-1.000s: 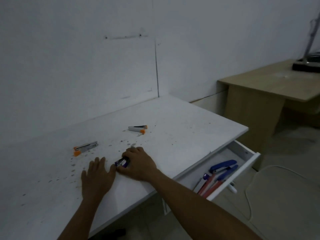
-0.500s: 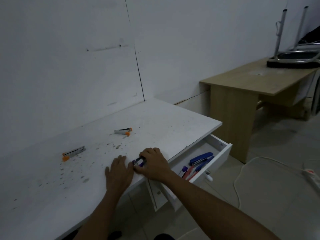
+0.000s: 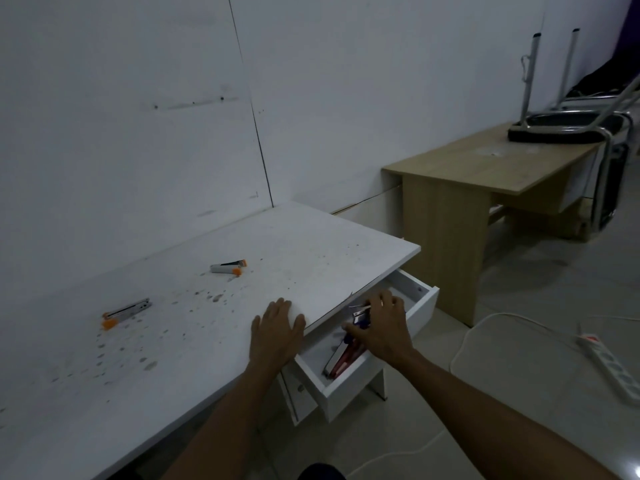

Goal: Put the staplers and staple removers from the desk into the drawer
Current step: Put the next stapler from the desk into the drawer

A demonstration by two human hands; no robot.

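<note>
My right hand hovers over the open white drawer and grips a small purple stapler with a metal part sticking out. Inside the drawer lie a metal-and-red stapler and other tools, partly hidden by my hand. My left hand rests flat on the front edge of the white desk, holding nothing. Two orange-tipped staplers stay on the desk: one grey stapler at the left, one white stapler farther back.
A wooden desk stands to the right with an upturned chair on it. A white cable and a power strip lie on the floor right of the drawer. The wall is right behind the white desk.
My right hand carried the purple stapler off the desk edge to a spot over the open drawer. My left hand slid right along the desk edge. The view swung right.
</note>
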